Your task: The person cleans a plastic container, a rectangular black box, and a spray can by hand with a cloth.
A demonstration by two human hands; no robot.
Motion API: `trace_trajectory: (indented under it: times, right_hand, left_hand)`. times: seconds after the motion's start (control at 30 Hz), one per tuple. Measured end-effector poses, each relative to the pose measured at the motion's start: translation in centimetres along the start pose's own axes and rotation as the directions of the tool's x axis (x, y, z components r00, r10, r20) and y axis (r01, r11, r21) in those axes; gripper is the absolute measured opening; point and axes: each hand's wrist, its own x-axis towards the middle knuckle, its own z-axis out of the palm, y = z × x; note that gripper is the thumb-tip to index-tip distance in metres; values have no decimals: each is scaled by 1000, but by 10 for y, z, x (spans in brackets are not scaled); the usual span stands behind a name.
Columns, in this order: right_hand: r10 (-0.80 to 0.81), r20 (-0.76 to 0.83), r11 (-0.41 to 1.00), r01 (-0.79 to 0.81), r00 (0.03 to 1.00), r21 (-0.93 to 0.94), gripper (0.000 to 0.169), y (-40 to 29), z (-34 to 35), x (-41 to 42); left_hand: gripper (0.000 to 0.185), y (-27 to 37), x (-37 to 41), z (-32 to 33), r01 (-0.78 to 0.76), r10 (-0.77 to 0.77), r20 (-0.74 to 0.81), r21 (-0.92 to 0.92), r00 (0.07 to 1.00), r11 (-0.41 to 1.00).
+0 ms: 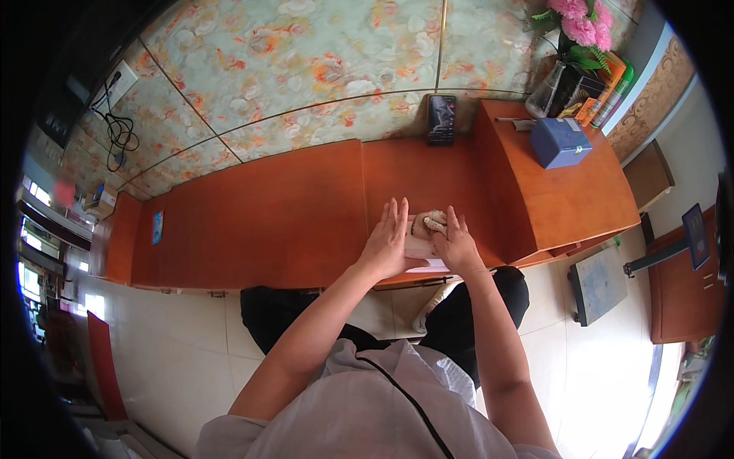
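Observation:
A small pink and white box (421,248) lies near the front edge of the reddish-brown wooden cabinet top (275,212). On it rests a beige, fluffy item with a braided-looking strip (430,224), whose exact kind I cannot tell. My left hand (390,244) stands at the box's left side, fingers pointing away from me and thumb along the near side. My right hand (457,244) is at the right side, its thumb against the beige item. The box sits between both palms; whether they grip it firmly is not clear.
A smartphone (441,120) leans upright against the floral wall. On the raised right section stand a blue box (560,143), a glass vase (546,92) with pink flowers (582,26) and a green-capped spray can (613,94). A small blue card (157,228) lies far left.

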Motion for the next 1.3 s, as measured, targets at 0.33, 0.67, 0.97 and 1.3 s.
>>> trace_trajectory:
  times: [0.33, 0.67, 0.97, 1.3]
  right_hand:
    - [80, 93, 413, -118, 992, 903, 52, 29, 3, -20]
    - [2, 133, 421, -121, 991, 899, 50, 10, -28, -7]
    - [31, 270, 265, -269, 962, 926, 44, 20, -32, -7]
    - [19, 233, -236, -222, 972, 946, 54, 5, 39, -29]
  left_hand:
    - [135, 10, 5, -4, 137, -149, 122, 102, 981, 985]
    - [119, -5, -11, 16, -45, 14, -171, -180, 985, 983]
    - [100, -7, -25, 20, -38, -61, -252, -369, 966, 928]
    - [84, 1, -30, 39, -69, -219, -292, -729, 931, 681]
